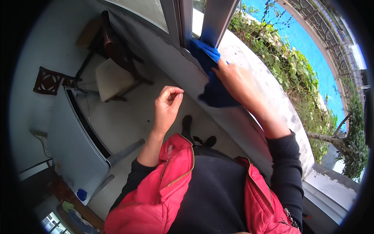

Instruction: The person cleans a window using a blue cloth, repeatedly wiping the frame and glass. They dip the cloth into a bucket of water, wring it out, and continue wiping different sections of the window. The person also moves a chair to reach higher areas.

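Observation:
My right hand [233,80] grips a blue cloth [212,74] and presses it against the bottom of a grey window frame [212,19], where the frame meets the white sill [249,70]. Part of the cloth hangs down below the hand. My left hand [166,104] hovers in the air to the left, fingers loosely curled with thumb and fingertips together, holding nothing. I wear a red vest over black sleeves.
A wooden chair with a pale seat [113,76] stands on the floor at the left. A grey flat appliance or panel [74,136] leans lower left. Green plants [296,74] grow outside beyond the sill. My dark shoes [187,124] show below.

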Demonstrator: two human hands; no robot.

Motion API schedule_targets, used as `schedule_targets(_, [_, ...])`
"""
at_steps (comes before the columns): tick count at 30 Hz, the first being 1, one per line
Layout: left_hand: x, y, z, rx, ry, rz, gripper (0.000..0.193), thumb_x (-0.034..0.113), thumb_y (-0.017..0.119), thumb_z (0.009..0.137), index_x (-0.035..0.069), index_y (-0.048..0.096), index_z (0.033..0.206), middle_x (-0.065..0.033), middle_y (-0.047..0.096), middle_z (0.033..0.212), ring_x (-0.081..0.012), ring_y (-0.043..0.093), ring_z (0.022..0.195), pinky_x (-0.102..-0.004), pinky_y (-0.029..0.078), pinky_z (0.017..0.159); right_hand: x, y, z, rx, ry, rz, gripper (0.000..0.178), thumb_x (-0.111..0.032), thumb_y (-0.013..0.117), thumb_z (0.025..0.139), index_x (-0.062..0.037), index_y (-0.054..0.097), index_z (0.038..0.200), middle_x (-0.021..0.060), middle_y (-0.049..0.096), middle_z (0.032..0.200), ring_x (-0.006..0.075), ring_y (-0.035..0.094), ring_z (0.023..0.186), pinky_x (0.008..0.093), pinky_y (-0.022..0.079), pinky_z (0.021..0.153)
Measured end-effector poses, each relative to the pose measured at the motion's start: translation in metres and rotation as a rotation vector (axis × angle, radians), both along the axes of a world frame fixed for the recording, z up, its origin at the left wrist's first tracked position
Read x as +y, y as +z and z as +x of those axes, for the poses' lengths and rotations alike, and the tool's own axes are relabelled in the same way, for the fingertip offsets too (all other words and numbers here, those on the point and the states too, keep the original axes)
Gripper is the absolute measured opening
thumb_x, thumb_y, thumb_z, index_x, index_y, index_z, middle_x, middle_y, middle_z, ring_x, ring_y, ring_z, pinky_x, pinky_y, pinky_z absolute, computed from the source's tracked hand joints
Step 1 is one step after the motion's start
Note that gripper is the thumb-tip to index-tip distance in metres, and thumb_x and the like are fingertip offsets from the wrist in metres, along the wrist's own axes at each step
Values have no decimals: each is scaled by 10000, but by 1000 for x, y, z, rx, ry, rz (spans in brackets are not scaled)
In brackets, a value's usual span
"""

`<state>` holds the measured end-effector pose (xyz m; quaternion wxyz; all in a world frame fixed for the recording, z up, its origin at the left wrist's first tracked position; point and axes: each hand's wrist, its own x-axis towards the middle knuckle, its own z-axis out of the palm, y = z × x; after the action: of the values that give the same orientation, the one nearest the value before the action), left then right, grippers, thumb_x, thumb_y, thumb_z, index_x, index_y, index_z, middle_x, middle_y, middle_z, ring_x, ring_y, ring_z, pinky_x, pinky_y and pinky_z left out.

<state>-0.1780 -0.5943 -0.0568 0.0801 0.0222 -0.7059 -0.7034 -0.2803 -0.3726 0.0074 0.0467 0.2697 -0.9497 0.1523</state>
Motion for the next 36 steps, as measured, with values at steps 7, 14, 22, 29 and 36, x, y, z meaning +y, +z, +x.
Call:
schedule_targets(7, [-20,-3,9,-103,35,17,61,-44,594,915,-8,636,942,14,559,939,-30,537,757,-179,445,671,31,38,36,-230,-88,306,269,-290,584,951,-28,525,929,212,609,733,415,636,671,493,497,592])
schedule_targets(14, [-1,3,6,-57,-85,-50,47,-25,604,919,-12,627,958,11,557,939,-44,526,765,-195,442,697,-5,-5,-1,7,-47,15,292,-315,546,964,-26,544,918,220,633,690,417,646,658,490,503,574])
schedule_targets(22, [-3,3,7,-160,-88,59,125,8,615,917,16,626,1040,23,574,859,-33,520,779,-185,436,718,90,64,68,-245,-98,-289,252,-224,629,934,20,567,952,244,584,712,395,578,639,433,455,610])
schedule_targets(29, [53,49,-18,-94,-482,936,549,253,654,940,55,430,1400,-53,627,1158,-136,630,987,-293,553,780,95,101,76,-581,-101,-554,408,-359,564,990,-6,599,1192,71,649,916,129,593,817,296,490,749])
schedule_targets(36, [36,63,-37,-221,-431,646,192,137,641,942,59,671,1115,10,696,871,-27,612,650,-157,425,452,103,90,91,-769,-315,-457,429,-360,571,986,-33,558,1264,-26,559,736,36,462,515,231,385,434])
